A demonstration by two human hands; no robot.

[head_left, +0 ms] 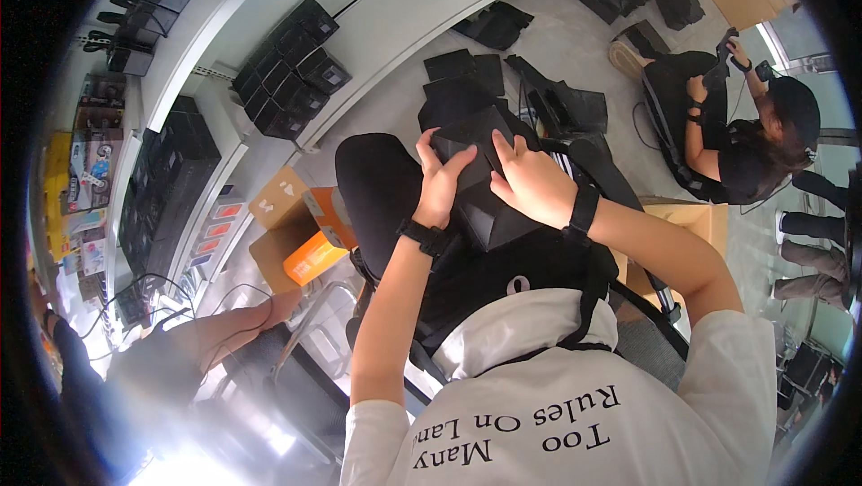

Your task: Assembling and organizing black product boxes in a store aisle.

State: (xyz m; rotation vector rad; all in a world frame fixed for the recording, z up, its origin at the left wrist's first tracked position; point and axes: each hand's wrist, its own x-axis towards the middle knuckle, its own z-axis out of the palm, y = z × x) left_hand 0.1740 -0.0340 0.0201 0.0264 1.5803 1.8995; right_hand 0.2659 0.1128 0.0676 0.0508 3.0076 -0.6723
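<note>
On my lap lies a black cardboard box (pixel 489 214), partly folded, with creased panels and slanting flaps. My left hand (pixel 440 183) is closed on its left side, thumb over the upper face and fingers at the edge. My right hand (pixel 537 184) grips it from the right, with index finger and thumb lying on the dark panel and the other fingers curled. Both wrists wear black bands. Beyond my knees, flat black cardboard pieces (pixel 462 69) lie on the floor.
White shelves (pixel 404 46) at the left carry stacked black boxes (pixel 292 69). An open brown carton (pixel 274 257) with an orange box (pixel 314 257) stands by my left side. A seated co-worker (pixel 763 140) handles a black piece at the right. Another person's arm (pixel 242 329) is at lower left.
</note>
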